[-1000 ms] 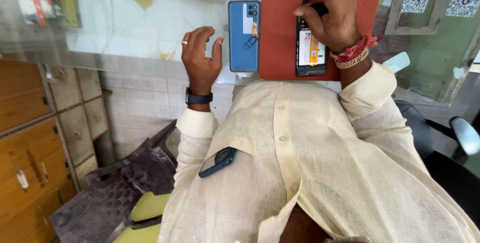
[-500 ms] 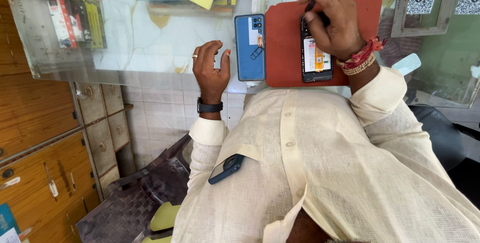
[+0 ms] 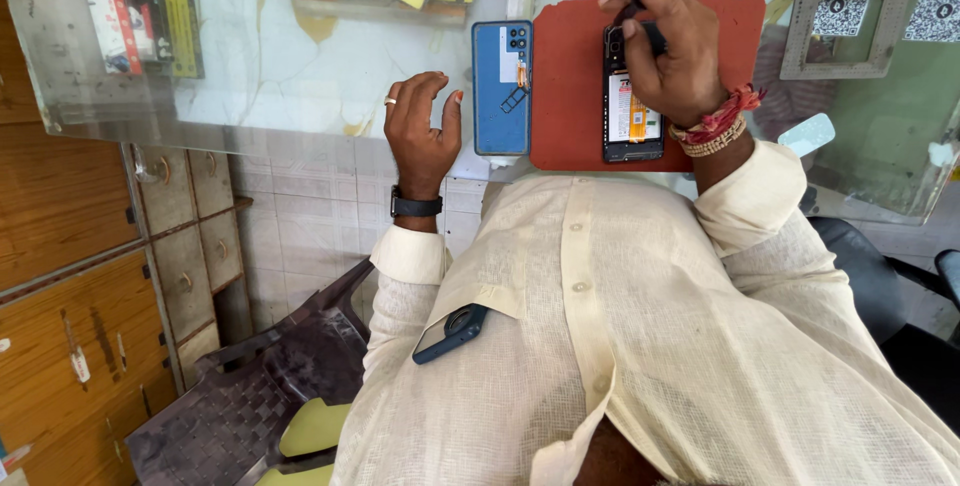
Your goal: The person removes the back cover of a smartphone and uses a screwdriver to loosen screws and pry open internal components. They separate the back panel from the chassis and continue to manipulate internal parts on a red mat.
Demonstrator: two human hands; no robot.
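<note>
A small dark tool (image 3: 650,38) is pinched over the opened phone (image 3: 632,96) by the right hand (image 3: 670,56), while the left hand (image 3: 420,131) is rested loosely curled on the worktop (image 3: 250,76).

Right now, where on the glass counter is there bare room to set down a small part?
Bare glass counter left of the left hand. The red mat is crowded: opened phone under the right hand, blue back cover alongside.

A: The counter (image 3: 250,86) is glossy glass, mirror-smooth; the red mat (image 3: 575,96) looks matt, rubbery.
B: The blue back cover (image 3: 500,86) is smooth plastic; the cabinets (image 3: 70,246) are grained wood; the shirt (image 3: 640,346) is coarse woven cloth.
</note>
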